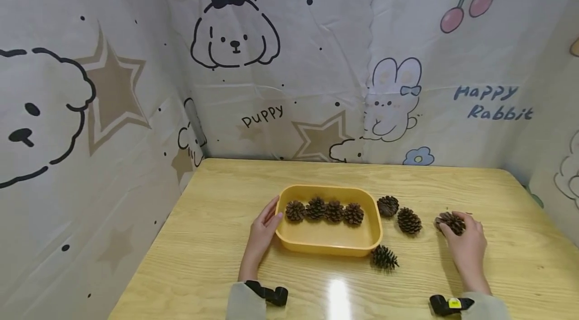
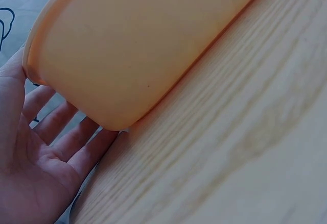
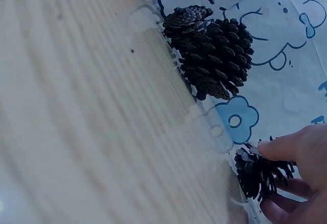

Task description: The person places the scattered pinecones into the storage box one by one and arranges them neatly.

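A yellow tray [image 1: 329, 248] sits mid-table with several pine cones [image 1: 323, 211] in a row along its back. My left hand [image 1: 264, 229] rests open against the tray's left end, fingers straight beside its wall [image 2: 127, 50]. My right hand [image 1: 466, 242] curls its fingertips [image 3: 286, 147] over a pine cone [image 1: 450, 221] on the table at the right, the same pine cone [image 3: 258, 175] showing in the right wrist view. Three more loose pine cones lie on the table: one [image 1: 387, 206] by the tray's back right corner, one [image 1: 409, 221] beside it, one [image 1: 384, 257] at the tray's front right corner.
The wooden table [image 1: 217, 239] is walled on three sides by a cartoon-printed cloth [image 1: 316, 59]. Black wrist straps [image 1: 271, 294] show at the bottom edge. A glare spot [image 1: 336, 300] lies near the front.
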Demonstrator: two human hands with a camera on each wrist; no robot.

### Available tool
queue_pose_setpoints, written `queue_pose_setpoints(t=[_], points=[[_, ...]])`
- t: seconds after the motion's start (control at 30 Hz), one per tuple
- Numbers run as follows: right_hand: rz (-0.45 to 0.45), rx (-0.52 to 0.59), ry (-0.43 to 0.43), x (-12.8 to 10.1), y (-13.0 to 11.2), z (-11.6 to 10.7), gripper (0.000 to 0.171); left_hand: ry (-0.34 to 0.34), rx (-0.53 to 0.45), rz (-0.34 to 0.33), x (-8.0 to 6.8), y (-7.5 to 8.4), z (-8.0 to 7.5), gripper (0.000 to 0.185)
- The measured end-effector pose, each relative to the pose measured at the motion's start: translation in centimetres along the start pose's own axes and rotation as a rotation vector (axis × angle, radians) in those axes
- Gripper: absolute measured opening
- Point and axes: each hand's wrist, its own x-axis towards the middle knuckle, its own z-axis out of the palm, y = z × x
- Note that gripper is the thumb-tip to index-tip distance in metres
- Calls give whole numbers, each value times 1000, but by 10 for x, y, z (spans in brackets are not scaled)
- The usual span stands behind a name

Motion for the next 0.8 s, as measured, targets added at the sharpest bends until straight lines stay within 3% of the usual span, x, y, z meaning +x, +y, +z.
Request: queue_pose_setpoints(t=[0.4, 0.57, 0.8], points=[[-18, 38, 109, -1, -5, -4, 41, 9, 9, 14, 1, 2, 3, 52], [-27, 52, 212, -6, -19, -3, 40, 22, 8, 24, 2, 1, 3, 51], [-155, 175, 319, -14, -47, 3, 39, 28, 13, 37, 3, 0, 3, 50]])
